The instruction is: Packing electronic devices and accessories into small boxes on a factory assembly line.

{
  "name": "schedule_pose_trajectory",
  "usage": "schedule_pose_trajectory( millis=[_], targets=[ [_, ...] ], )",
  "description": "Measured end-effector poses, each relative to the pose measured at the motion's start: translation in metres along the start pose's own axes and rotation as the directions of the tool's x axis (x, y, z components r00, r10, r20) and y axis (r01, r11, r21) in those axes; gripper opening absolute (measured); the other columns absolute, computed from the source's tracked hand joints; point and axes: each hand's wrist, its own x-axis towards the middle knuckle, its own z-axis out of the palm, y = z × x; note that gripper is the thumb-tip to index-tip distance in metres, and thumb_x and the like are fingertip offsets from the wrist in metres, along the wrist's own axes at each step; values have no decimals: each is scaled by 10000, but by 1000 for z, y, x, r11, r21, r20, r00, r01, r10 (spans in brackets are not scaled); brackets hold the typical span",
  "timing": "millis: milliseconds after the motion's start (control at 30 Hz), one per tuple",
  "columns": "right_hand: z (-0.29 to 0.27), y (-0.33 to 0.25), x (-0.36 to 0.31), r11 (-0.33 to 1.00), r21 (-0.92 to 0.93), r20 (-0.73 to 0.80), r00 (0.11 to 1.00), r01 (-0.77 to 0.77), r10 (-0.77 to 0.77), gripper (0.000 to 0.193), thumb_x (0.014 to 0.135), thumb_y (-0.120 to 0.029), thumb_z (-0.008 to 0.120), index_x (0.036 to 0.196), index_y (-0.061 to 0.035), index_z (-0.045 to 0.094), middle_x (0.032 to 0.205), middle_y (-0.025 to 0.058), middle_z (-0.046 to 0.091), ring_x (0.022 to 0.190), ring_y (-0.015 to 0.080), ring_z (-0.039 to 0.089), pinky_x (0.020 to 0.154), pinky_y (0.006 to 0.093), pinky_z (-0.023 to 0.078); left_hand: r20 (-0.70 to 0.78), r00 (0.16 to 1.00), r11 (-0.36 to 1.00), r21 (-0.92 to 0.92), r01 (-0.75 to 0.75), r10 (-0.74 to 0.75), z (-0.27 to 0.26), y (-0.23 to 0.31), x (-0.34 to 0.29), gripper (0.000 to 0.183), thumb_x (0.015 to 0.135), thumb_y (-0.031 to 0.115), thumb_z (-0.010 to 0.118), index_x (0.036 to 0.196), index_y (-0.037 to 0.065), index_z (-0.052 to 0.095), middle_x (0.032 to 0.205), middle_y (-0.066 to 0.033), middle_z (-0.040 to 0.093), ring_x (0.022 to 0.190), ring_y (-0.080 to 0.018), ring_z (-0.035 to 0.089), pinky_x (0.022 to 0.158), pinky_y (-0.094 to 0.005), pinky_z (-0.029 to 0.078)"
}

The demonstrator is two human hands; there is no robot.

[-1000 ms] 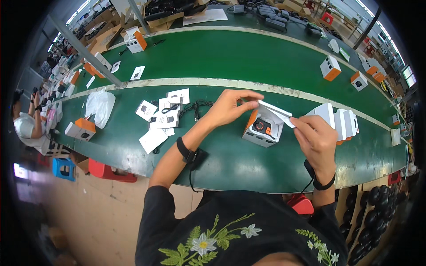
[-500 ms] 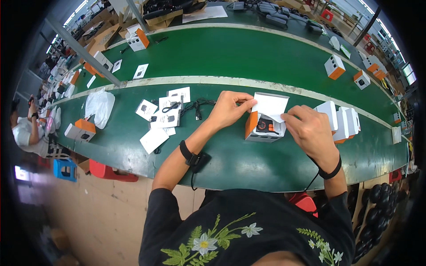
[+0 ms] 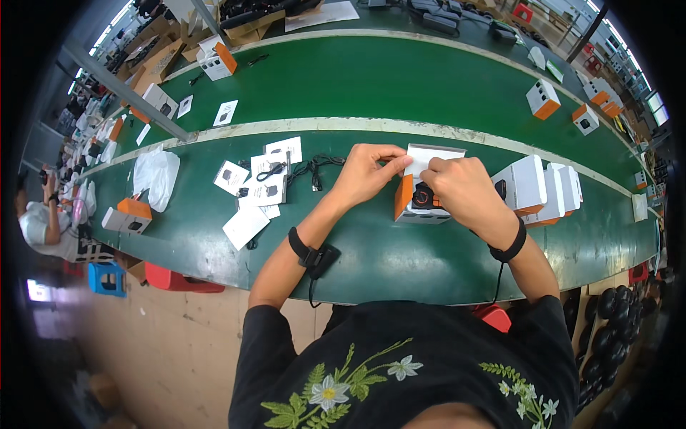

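Observation:
An open white-and-orange box (image 3: 403, 200) stands on the green table in front of me, its lid (image 3: 437, 151) raised at the back. Inside it shows a black device (image 3: 424, 196) with orange marks, partly covered by my right hand. My left hand (image 3: 373, 173) pinches the left edge of the raised lid between thumb and fingers. Over the box opening, my right hand (image 3: 468, 191) has its fingers curled down by the lid; what they hold, if anything, is hidden behind the knuckles. Both wrists wear black bands.
Several white-and-orange boxes (image 3: 525, 187) stand just right of my right hand. Printed cards (image 3: 246, 227) and black cables (image 3: 314, 170) lie left of my left forearm, with a white plastic bag (image 3: 156, 179) beyond. A raised pale strip (image 3: 336, 126) runs along the table's far side.
My right hand has moved left from the lid's right edge to over the box opening, its fingers now curled down. My left hand keeps its pinch on the lid.

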Motion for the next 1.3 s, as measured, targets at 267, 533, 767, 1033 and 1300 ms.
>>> schedule_pose_trajectory(
  millis=[267,533,767,1033,1300],
  targets=[
    [-8,10,-12,998,-19,-38,997,-61,60,75,796,-7,756,861,-23,722,896,153,728,824,376,759,709,471,600,27,999,999,10,38,-38,-4,7,-3,256,1084,226,764,1135,-15,834,943,-21,805,839,-68,673,722,-265,551],
    [-3,14,-9,999,14,-69,997,-28,29,76,813,3,720,887,-13,723,872,151,713,817,378,751,698,476,596,11,999,999,12,31,-31,-6,0,-3,257,1074,208,777,1169,-23,834,962,-39,820,883,-83,712,753,-265,571],
    [-22,14,-15,1000,16,-296,955,-24,28,115,815,-57,742,923,-22,726,838,99,675,786,320,732,641,447,576,-233,942,956,226,-188,240,7,32,-15,171,972,77,839,1132,17,833,1067,-89,825,901,-142,721,695,-269,575],
    [-7,12,-29,1000,-21,-254,967,17,-22,101,802,-70,747,866,-43,673,844,82,679,782,290,740,597,425,562,-66,624,507,652,-564,779,20,54,-40,272,776,18,890,1033,82,826,1070,-41,785,887,-232,683,640,-315,553],
    [0,9,-21,997,70,-156,987,-15,25,116,761,-69,788,767,-36,677,811,127,696,721,353,745,603,449,572,266,832,405,775,-485,487,49,54,-58,335,913,235,853,1194,66,784,1192,-37,787,783,-165,741,631,-313,580]
  ],
)
